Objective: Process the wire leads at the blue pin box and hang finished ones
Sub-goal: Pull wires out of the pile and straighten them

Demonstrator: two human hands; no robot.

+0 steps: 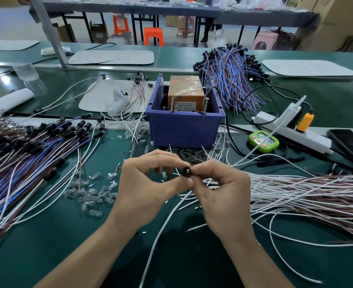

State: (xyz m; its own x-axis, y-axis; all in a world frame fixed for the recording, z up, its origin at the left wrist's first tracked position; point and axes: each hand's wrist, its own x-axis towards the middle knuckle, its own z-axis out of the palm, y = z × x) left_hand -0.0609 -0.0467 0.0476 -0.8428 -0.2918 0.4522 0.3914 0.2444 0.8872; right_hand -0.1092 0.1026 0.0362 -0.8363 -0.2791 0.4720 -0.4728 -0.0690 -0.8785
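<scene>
A small black round holder (186, 171) sits between both my hands, just in front of the blue pin box (184, 125). My left hand (148, 183) pinches it from the left with thumb and fingers curled. My right hand (219, 190) pinches it from the right. A white wire lead (163, 227) trails down from under my hands toward the table's near edge. The box holds an orange block wrapped in clear tape (185, 91), with two upright screws at its front wall.
A heap of blue and brown leads with black holders (26, 146) lies at left, another heap (231, 73) behind the box. White and brown leads (308, 196) fan out at right. Clear LEDs (92, 192) are scattered on the green mat. A green timer (264, 141), power strip (292, 129) and phone (350, 145) lie at right.
</scene>
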